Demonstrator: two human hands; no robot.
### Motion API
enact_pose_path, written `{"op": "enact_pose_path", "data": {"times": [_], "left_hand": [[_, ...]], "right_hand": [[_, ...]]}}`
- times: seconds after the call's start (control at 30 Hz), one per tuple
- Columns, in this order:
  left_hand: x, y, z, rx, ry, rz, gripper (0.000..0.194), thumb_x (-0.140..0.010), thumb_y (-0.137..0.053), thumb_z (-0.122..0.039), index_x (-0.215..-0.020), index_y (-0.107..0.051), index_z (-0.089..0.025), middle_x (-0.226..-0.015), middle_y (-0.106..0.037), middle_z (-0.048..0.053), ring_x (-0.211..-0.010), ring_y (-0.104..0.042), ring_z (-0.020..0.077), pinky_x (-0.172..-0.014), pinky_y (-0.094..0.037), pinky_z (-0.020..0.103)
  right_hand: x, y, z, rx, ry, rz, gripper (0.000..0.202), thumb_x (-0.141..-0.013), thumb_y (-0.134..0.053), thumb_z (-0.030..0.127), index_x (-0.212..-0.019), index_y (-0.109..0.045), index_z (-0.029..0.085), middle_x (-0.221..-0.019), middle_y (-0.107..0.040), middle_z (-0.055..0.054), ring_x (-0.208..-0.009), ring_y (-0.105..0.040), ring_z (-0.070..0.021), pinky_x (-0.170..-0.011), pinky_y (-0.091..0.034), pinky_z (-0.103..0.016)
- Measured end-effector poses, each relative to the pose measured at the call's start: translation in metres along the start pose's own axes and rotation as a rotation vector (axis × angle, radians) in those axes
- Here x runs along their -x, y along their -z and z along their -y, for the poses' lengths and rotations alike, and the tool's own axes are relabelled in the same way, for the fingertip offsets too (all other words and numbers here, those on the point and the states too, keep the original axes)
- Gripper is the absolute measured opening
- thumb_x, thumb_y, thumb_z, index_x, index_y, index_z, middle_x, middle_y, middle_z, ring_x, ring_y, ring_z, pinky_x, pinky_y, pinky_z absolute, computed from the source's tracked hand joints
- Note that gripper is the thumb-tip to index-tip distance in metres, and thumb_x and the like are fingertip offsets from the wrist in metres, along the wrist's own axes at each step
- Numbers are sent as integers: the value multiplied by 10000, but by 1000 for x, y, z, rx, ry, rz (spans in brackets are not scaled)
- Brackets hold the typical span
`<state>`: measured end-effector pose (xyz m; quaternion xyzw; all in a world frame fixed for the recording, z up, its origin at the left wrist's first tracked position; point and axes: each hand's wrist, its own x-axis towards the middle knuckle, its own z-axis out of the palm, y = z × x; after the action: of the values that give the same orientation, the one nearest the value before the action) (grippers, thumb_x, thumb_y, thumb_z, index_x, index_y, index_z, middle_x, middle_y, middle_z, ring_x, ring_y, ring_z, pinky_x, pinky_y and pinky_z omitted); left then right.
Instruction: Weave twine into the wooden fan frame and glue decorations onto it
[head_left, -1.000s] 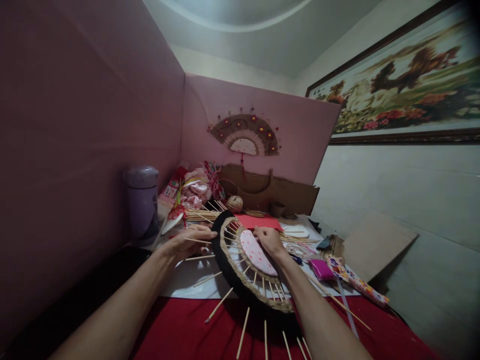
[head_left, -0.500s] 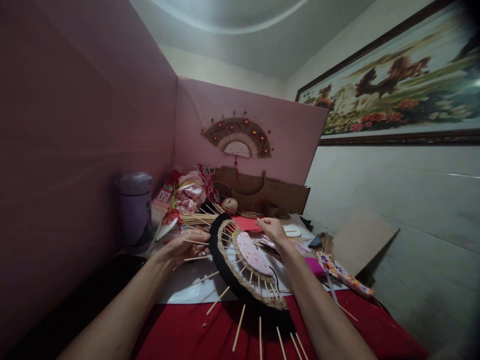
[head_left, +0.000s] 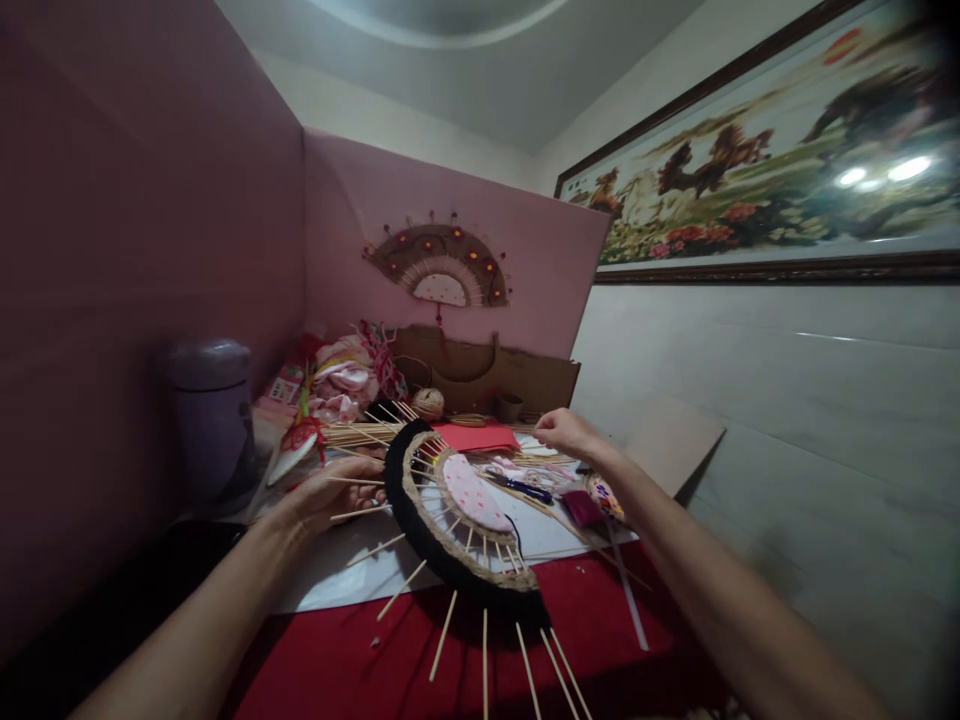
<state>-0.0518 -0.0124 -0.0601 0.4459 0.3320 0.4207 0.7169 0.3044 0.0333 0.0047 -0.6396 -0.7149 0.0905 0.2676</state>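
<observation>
My left hand (head_left: 352, 487) grips the upper left part of a handmade fan (head_left: 409, 515), its fingers partly hidden behind the sticks and the band. Thin wooden sticks fan out through a wide black yarn band and a tan twine band. A white half-round piece with pink dots (head_left: 471, 492) covers the fan's inner part. A short black strand hangs by that piece's lower right end. To the right, apart from the fan, my right hand (head_left: 568, 435) is raised with its fingertips pinched together; whatever they hold is too small to make out.
Scissors (head_left: 525, 488), red paper (head_left: 476, 438) and a ball of twine (head_left: 428, 404) lie behind the fan. A purple flask (head_left: 214, 425) stands at left. A finished fan (head_left: 442, 265) hangs on the pink board. Cardboard (head_left: 667, 445) leans against the right wall.
My right hand has moved outward to the right, away from the fan, still pinched. My left hand keeps its hold on the fan. The view has turned slightly right.
</observation>
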Motion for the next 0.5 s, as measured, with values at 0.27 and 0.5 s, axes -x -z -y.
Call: {"op": "enact_pose_path", "data": {"times": [0.27,0.5], "left_hand": [[2,-4,-1,2,6,-84,113,-701,-646,-90,-813,-662,-98,-769,-695,86,-637,-644,146,-609,-520,224],[2,-4,-1,37,18,-62,119,-709,-638,-73,-826,-649,-97,-697,-697,31,-599,-631,120,-611,-526,218]], "right_hand": [[24,-10,-13,207,134,96,183,-670,-545,156,-644,-722,196,-677,-691,-20,-648,-573,-147,-577,-337,-224],[20,23,-32,320,9,59,181,-692,-552,181,-705,-733,184,-707,-690,-53,-649,-577,-168,-562,-324,-245]]}}
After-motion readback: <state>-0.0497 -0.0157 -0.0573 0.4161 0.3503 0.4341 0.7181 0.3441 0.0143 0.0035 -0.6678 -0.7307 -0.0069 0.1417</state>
